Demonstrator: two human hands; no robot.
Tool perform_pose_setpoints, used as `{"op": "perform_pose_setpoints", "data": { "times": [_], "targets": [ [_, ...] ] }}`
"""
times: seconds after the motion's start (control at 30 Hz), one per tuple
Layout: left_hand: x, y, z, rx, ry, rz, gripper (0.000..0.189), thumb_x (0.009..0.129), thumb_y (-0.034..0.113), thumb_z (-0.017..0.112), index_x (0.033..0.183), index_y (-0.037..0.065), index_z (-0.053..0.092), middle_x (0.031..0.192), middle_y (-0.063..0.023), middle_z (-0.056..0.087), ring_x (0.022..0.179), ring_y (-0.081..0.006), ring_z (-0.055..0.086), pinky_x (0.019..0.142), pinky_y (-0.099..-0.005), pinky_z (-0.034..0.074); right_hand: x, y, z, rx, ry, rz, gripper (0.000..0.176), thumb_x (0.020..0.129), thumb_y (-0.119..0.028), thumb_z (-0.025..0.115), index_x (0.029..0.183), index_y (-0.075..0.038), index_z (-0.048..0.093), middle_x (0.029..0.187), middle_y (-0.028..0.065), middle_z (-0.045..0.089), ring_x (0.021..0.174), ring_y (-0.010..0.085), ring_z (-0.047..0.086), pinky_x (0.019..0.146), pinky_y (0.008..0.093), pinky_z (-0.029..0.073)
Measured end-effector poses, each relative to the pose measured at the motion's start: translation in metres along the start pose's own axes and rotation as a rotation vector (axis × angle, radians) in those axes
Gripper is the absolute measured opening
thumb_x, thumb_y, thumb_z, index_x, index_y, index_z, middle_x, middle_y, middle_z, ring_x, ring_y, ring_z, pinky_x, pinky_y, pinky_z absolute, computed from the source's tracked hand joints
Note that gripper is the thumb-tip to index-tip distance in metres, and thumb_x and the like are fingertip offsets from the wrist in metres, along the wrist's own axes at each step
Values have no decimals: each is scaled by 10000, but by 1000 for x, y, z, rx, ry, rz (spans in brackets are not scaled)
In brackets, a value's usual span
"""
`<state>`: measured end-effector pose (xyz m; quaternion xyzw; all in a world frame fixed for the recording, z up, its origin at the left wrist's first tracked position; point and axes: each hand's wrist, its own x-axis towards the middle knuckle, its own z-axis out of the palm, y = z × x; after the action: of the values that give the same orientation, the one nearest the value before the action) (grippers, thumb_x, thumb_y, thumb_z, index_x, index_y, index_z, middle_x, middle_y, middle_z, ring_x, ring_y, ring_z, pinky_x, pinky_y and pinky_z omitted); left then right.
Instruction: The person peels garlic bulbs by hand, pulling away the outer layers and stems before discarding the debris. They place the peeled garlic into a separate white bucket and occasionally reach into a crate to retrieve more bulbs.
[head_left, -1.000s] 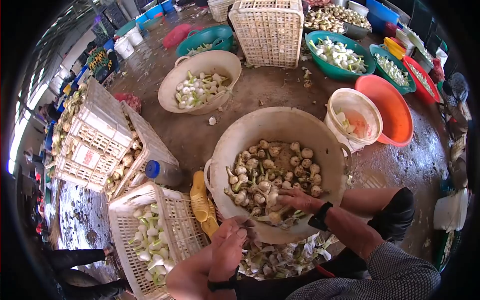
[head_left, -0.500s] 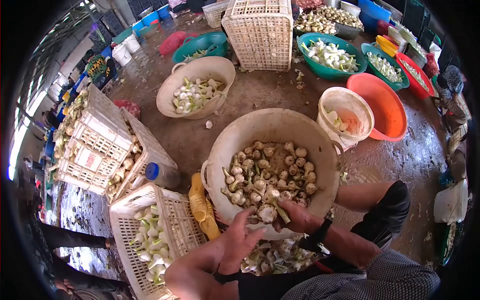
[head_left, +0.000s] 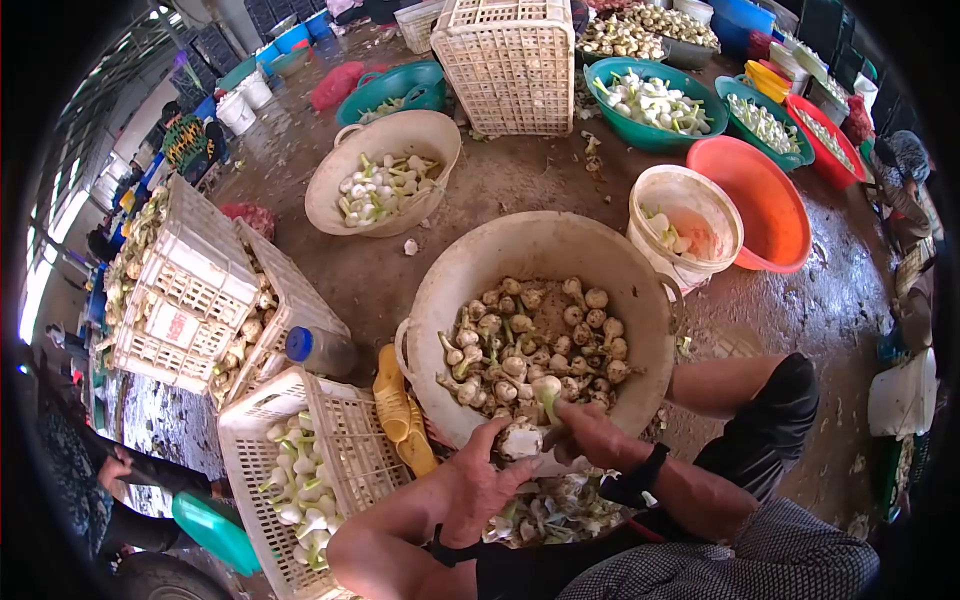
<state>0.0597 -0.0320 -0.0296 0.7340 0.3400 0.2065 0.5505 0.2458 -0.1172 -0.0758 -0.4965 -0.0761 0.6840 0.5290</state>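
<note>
My left hand [head_left: 487,482] is closed around a garlic bulb [head_left: 520,440], which shows a pale, flat face. Just to its right, my right hand [head_left: 598,436] is closed at the green stem of another garlic bulb [head_left: 547,386], whose white head points up and away from me. Whether anything else lies inside the right fingers is hidden. Both hands are over the near rim of a large beige tub [head_left: 545,240]. Many unpeeled, soil-marked garlic bulbs [head_left: 515,345] lie inside it. Trimmings of skins and leaves [head_left: 555,512] lie below my hands.
At left are a crate [head_left: 345,430] of peeled garlic, stacked crates [head_left: 200,280], a blue-capped jar [head_left: 320,352] and a yellow shoe [head_left: 400,415]. Ahead stand a beige basin [head_left: 325,205], a white bucket [head_left: 650,195] and an orange basin [head_left: 775,215]. A person [head_left: 75,465] is at far left.
The bulb in my left hand now shows a paler face where brown roots showed. The stemmed bulb has turned more upright. A green basin has appeared near the person at lower left.
</note>
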Motion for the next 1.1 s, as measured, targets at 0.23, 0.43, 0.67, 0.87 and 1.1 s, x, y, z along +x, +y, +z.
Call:
{"op": "perform_pose_setpoints", "data": {
  "times": [0.23, 0.43, 0.67, 0.87, 1.1],
  "targets": [
    [-1, -13, 1, -3, 38, -31, 611, 718, 145, 825, 1214, -28, 513, 1018, -127, 652, 918, -175, 633, 810, -313, 531, -8, 3, -9, -375, -121, -208, 280, 945, -273, 602, 931, 0, 664, 731, 50, 657, 595, 91, 601, 548, 240, 489],
    [1, -5, 1, 207, 35, 69, 612, 684, 144, 838, 1193, -10, 535, 1032, -151, 644, 931, -223, 650, 800, -334, 534, -10, -5, -1, -416, -229, -190, 254, 919, -251, 643, 868, -3, 657, 630, 20, 616, 580, 90, 588, 526, 255, 461],
    [2, -1, 4, 298, 0, 123, 584, 659, 135, 835, 1159, 13, 560, 1056, -174, 615, 920, -296, 654, 789, -357, 535, -12, -6, -3, -511, -205, -177, 205, 883, -198, 651, 870, 7, 651, 624, 31, 611, 567, 87, 575, 520, 256, 453],
    [0, 0, 11, 365, -30, 149, 569, 687, 116, 777, 1191, 35, 527, 1071, -195, 585, 970, -371, 604, 809, -418, 513, -17, -1, 2, -521, -138, -174, 172, 862, -143, 605, 868, 23, 649, 667, 38, 613, 569, 87, 560, 520, 260, 458],
    [-2, -3, 17, 380, -35, 157, 556, 678, 108, 785, 1168, 31, 533, 1041, -190, 585, 948, -367, 608, 785, -414, 522, -10, 20, -5, -578, -70, -298, 172, 859, -117, 567, 883, 35, 643, 665, 35, 603, 574, 90, 560, 525, 262, 462]
  ]
}}
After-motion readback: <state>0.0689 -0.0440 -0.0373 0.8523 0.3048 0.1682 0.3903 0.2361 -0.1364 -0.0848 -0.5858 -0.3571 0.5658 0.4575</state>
